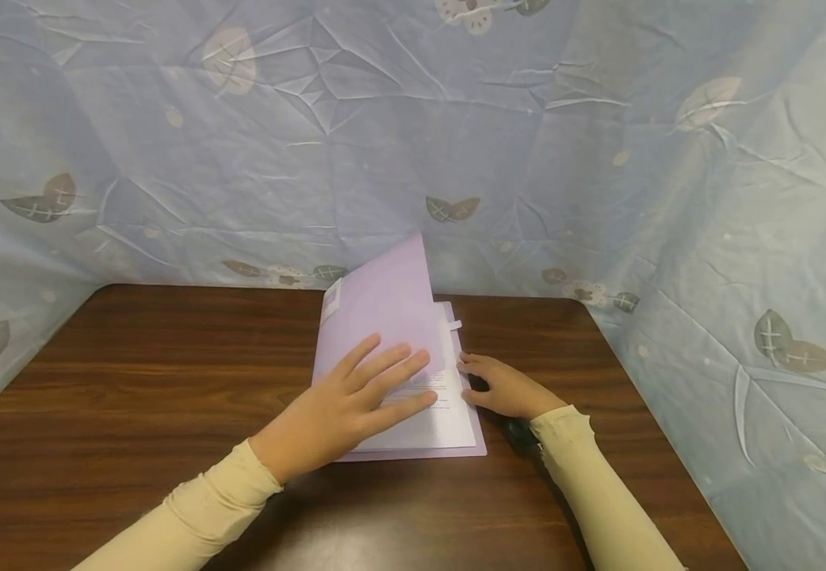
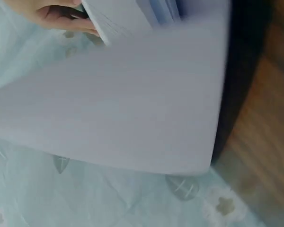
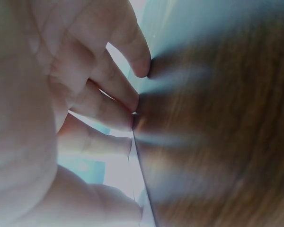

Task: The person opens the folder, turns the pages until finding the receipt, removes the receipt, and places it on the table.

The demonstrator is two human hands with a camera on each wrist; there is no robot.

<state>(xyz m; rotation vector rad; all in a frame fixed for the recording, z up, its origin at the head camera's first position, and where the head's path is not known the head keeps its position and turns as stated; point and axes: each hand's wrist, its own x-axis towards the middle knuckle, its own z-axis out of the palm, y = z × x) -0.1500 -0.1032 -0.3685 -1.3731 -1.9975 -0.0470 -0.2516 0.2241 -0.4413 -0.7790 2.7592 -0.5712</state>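
A lilac folder (image 1: 384,305) lies on the table with its cover lifted at a slant, hinged on the left. Printed white sheets (image 1: 449,424) show beneath the cover along the right and front. My left hand (image 1: 345,404) has its fingers spread straight over the lower part of the cover. At the folder's right edge, my right hand (image 1: 509,386) touches with its fingertips (image 3: 142,68), fingers slightly bent and apart. The left wrist view is mostly filled by the pale raised cover (image 2: 132,104), with the right hand (image 2: 61,16) beyond it.
The brown wooden table (image 1: 135,381) carries the folder near its far edge. Pale blue patterned cloth (image 1: 384,143) hangs behind and at both sides. A black strap (image 1: 520,434) sits at the right wrist. A small white tab (image 1: 455,324) sticks out at the folder's right side.
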